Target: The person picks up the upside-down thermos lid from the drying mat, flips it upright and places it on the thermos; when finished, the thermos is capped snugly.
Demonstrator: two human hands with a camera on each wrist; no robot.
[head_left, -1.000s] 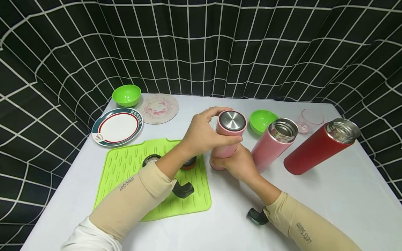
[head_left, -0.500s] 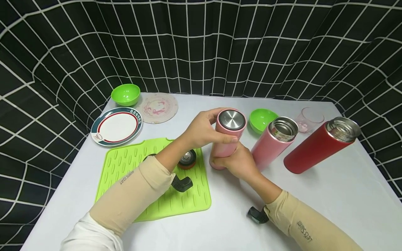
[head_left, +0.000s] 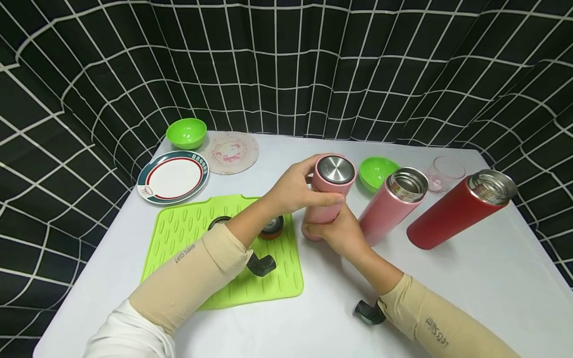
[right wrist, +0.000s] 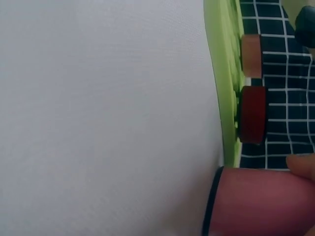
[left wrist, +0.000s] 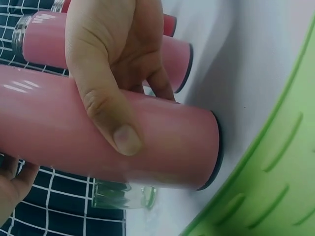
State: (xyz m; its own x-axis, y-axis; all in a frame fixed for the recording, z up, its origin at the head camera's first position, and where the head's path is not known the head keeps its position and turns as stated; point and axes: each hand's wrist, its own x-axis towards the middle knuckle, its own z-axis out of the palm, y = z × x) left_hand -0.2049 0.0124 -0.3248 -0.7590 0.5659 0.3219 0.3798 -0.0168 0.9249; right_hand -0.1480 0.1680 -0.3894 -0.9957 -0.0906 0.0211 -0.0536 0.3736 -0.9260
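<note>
A pink thermos (head_left: 320, 215) with a steel-topped lid (head_left: 336, 169) stands on the white table beside the green mat's right edge. My left hand (head_left: 301, 188) grips its lid, thumb across the front and fingers round the back. Lower down, my right hand (head_left: 342, 232) holds the body, its thumb (left wrist: 118, 123) lying along the pink wall in the left wrist view. Just to the right stand a second pink thermos (head_left: 388, 214) and a red thermos (head_left: 454, 216), both lidless with bare steel mouths. Part of the gripped lid is hidden by the left hand.
A red-sided cap (right wrist: 253, 114) and a pink cap (right wrist: 252, 55) sit on the green mat (head_left: 286, 278), partly behind the left forearm. Farther back are two green bowls (head_left: 186, 133), a rimmed plate (head_left: 174, 176), a round pink-printed mat (head_left: 234, 153) and a clear glass (head_left: 447, 171).
My left thumb has shifted slightly along the lid and back, while the right hand stays on the body. The head view has moved a little, so everything appears slightly displaced.
</note>
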